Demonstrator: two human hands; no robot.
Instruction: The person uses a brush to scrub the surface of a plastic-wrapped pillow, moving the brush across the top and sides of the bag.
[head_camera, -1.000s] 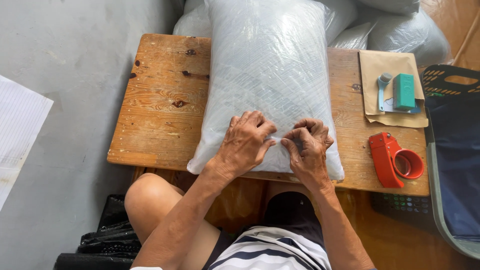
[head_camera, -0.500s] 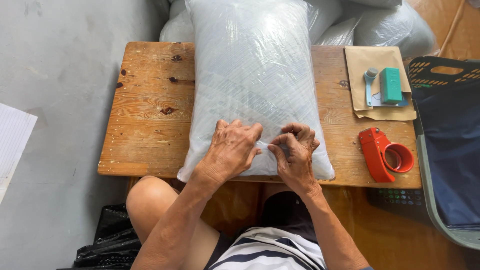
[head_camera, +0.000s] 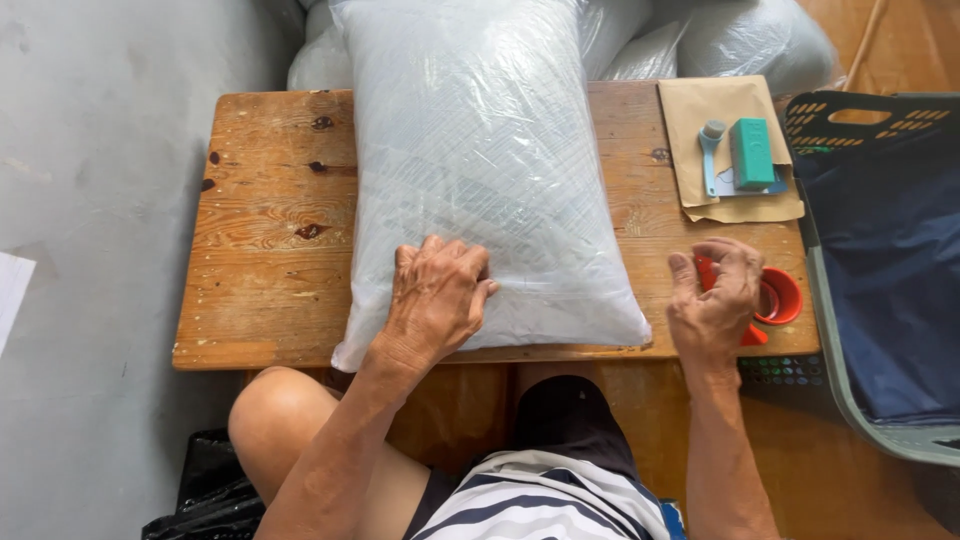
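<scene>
**Left hand flat on a plastic-wrapped pillow, right hand over a red tape dispenser**

Seen from above, a person sits at a small wooden bench (head_camera: 270, 250) of pale, knotty planks with dark knots and a worn grain. Lying lengthwise across the middle of it is a plump, rectangular pillow (head_camera: 480, 160) sealed in clear, glossy plastic that wrinkles and catches the light; its near end overhangs the front edge of the bench a little.

The left hand (head_camera: 435, 300) presses palm down on the near end of the pillow, fingers spread and lightly curled into the plastic, gripping nothing. The right hand (head_camera: 712, 298) is off the pillow, near the right front corner of the bench, its fingers bent loosely and apart above a red plastic tape dispenser (head_camera: 775, 297), whose round ring shows just to the right of the knuckles. Whether the hand touches the dispenser cannot be told.

Further back on the right lies a flat brown paper envelope (head_camera: 725, 205), and on it a small green rectangular block (head_camera: 751, 152) beside a pale blue hand tool (head_camera: 711, 150) with a round head.

Behind the bench are more soft bundles in clear plastic (head_camera: 760, 40). To the right stands a dark plastic crate (head_camera: 870, 115) with a slotted rim, lined with navy cloth. The floor on the left is smooth grey concrete (head_camera: 90, 200). At the bottom show the person's bare knee, dark shorts and a striped shirt.
</scene>
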